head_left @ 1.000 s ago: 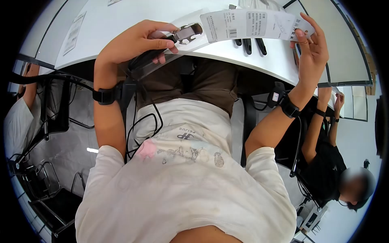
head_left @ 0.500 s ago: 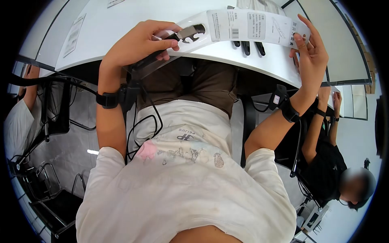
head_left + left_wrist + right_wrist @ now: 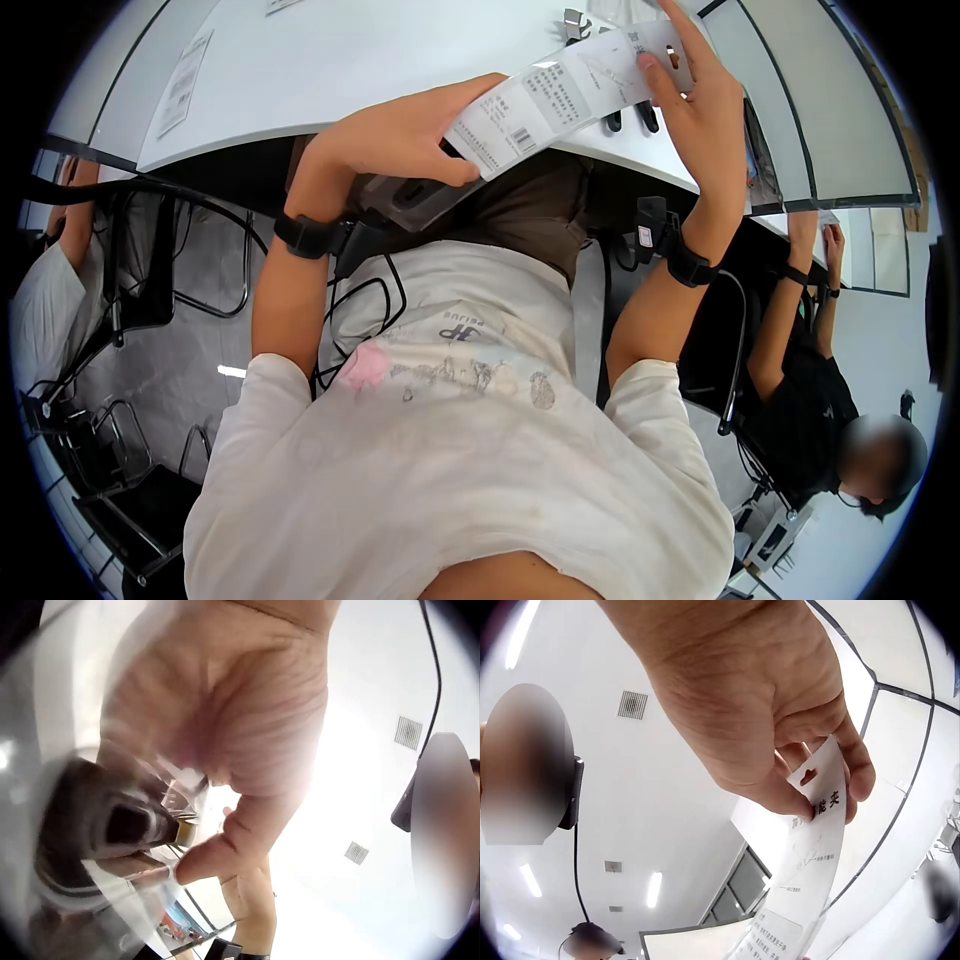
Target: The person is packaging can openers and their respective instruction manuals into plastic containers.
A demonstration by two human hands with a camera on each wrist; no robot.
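Note:
My left hand grips a clear plastic package near the table's front edge. Inside it lies a tool with a black handle; the metal head seen earlier is now hidden. A long white printed card extends from my left hand up to the right, its barcode side facing up. At the card's far end, by the hanging hole, my right hand pinches it between thumb and fingers. The right wrist view shows this card end bending slightly below the thumb.
On the white table, tools with black handles lie behind the card, near a metal tool head. A printed strip rests at the left. Partition panels border the right side. Another person sits at the right.
Both hands have brought the package closer to the body. My left hand has moved right, my right hand left; the card now slants, and the tool's metal head has gone out of sight.

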